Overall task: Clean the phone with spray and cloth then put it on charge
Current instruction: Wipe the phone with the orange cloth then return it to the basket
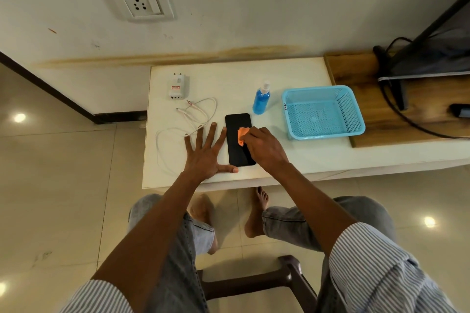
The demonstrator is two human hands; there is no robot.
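cloth on the screen, flat hand beside the phone

a black phone lies face up, lengthwise, near the middle of the frame on a white table, close to the table's lower edge. the right hand comes in from the lower right and sits over the right side of the phone, its fingers curled round a small orange cloth that is bunched up and pressed onto the dark screen. only part of the cloth shows past the knuckles. the left hand lies flat on the table just left of the phone, fingers straight and spread wide, holding nothing; its thumb runs along below the phone's lower left corner and its forefinger lies against the phone's left edge.

just above and right of the phone stands a spray bottle, upright, with blue liquid and a white nozzle, apart from both hands. to the upper left of the phone a white charger plug lies on the table, and a white cable loops loosely from below it down to the left of the left hand, part of it passing under the spread fingers. the cable's ends lie free on the table.

right of the bottle sits a light blue basket with perforated walls, overlapping a wooden board at the right of the frame. a wall socket is in the upper left, on the pale wall. striped sleeves, grey trousers and bare feet fill the lower part of the frame, above a dark brown chair.
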